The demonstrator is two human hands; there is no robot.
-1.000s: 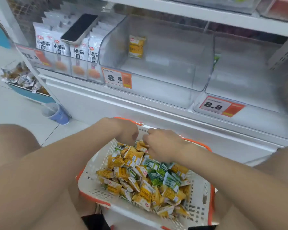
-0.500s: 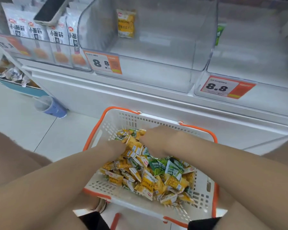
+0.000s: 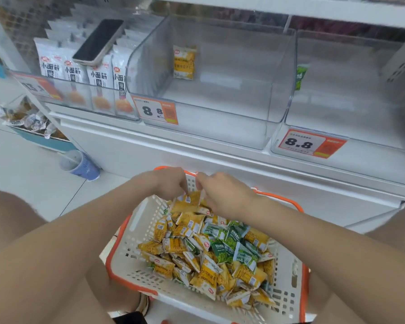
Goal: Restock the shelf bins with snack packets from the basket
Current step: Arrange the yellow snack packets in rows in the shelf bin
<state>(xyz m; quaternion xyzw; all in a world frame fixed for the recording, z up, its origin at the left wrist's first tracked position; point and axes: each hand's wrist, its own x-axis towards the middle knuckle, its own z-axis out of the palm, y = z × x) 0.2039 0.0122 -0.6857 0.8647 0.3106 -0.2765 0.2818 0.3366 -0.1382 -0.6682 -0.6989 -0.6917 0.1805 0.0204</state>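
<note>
We see left hand (image 3: 171, 183) curled, pinching yellow packets (image 3: 189, 199) at the basket's (image 3: 129, 260) far end | right hand (image 3: 222, 195) curled on the same packets (fingertips hidden) | green packets (image 3: 229, 244) mid-basket | clear bin (image 3: 220, 127) beyond basket

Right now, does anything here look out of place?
Yes. A dark phone lies on top of the white packets in the left bin; it is not stock. A blue cup sits on the floor below.
</note>
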